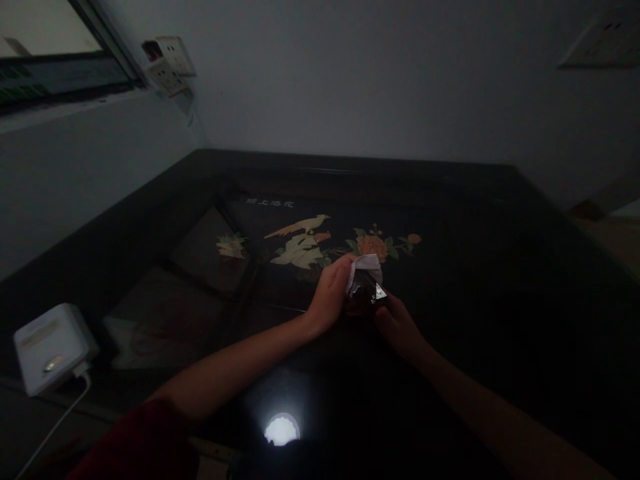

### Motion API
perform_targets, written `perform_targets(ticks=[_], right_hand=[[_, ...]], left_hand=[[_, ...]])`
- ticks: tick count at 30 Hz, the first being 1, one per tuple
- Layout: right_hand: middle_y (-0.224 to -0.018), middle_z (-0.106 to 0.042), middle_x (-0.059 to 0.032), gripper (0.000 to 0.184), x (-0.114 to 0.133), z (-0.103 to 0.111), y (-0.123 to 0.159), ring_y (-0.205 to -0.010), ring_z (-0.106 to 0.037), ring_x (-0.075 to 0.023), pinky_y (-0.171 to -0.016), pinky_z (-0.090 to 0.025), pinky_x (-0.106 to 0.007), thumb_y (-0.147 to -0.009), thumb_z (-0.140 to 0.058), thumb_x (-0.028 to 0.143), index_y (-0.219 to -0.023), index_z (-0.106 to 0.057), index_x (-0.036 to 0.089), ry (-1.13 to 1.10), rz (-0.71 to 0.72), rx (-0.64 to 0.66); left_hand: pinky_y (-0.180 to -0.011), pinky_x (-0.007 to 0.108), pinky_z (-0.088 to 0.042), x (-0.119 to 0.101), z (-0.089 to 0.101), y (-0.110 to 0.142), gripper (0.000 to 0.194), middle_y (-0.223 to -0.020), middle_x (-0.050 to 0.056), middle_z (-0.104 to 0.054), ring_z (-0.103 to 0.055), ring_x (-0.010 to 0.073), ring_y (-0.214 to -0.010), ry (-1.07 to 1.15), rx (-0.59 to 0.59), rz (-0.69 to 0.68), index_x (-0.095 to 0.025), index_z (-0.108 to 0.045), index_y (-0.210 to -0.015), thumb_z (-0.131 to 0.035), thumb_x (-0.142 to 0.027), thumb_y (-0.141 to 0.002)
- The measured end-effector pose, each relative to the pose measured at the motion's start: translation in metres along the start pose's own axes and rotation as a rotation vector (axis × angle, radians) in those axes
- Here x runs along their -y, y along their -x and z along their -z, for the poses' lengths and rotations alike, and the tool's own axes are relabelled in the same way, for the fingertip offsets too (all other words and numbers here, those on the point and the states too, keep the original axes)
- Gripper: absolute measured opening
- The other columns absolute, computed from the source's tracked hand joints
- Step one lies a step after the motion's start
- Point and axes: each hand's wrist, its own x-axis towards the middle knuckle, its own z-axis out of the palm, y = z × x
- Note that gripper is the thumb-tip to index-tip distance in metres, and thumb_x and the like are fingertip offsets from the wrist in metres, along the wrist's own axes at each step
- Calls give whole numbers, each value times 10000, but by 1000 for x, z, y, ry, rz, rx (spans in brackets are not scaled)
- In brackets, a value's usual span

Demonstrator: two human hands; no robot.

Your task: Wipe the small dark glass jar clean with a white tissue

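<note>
My left hand [329, 293] is closed around a folded piece of white cloth [369, 262], which lies against the far side of a dark, shiny object [362, 293]. That object is rounded and glossy, with a bright, pale patch on its right side; the dim light hides its exact kind. My right hand [400, 327] grips it from the lower right, its fingers partly hidden behind it. Both hands are close together over a dark, glossy tabletop [480, 267] decorated with a bird and flowers.
A white box-shaped device [53, 347] with a white cable [60, 421] is at the left. Wall sockets [170, 63] are at the back left, near a window [55, 53]; another socket [607, 41] is at the upper right. A round light reflection shows on the near tabletop.
</note>
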Motion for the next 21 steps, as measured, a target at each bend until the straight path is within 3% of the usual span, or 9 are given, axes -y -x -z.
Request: perform_targets(ticks=[6,11,15,21], right_hand=[[-793,-683,-68,493,-4,2,0,-744,-624,-243,-688,-531,-371,-727,-600,670,-826,-641,189,130,-17,-99],[-755,-632,-37,302,-11,2,-1,-698,-565,-205,-661,-514,-349,-763,-603,506,-742,-587,205,202,20,-137],[-733,-625,-33,277,-6,2,-1,-683,-556,-199,-666,-516,-346,-759,-618,471,-716,-578,200,222,4,-122],[-838,-701,-67,452,0,1,-2,-791,-637,-247,-724,-532,-371,-758,-610,621,-868,-648,185,86,-12,-89]], left_hand=[[-922,369,-478,-13,6,0,340,-967,97,-683,-615,195,-1005,-414,189,-521,-161,-629,-926,-309,-272,-955],[-973,373,-471,-23,4,0,246,-986,75,-698,-606,189,-1034,-786,279,-743,-162,-648,-931,-405,-200,-914],[-980,359,-460,-24,4,-1,246,-981,71,-698,-619,177,-989,-790,306,-733,-155,-654,-919,-412,-195,-916],[-878,334,-476,-18,6,-5,325,-923,82,-683,-617,187,-942,-443,229,-432,-161,-642,-874,-343,-268,-941]])
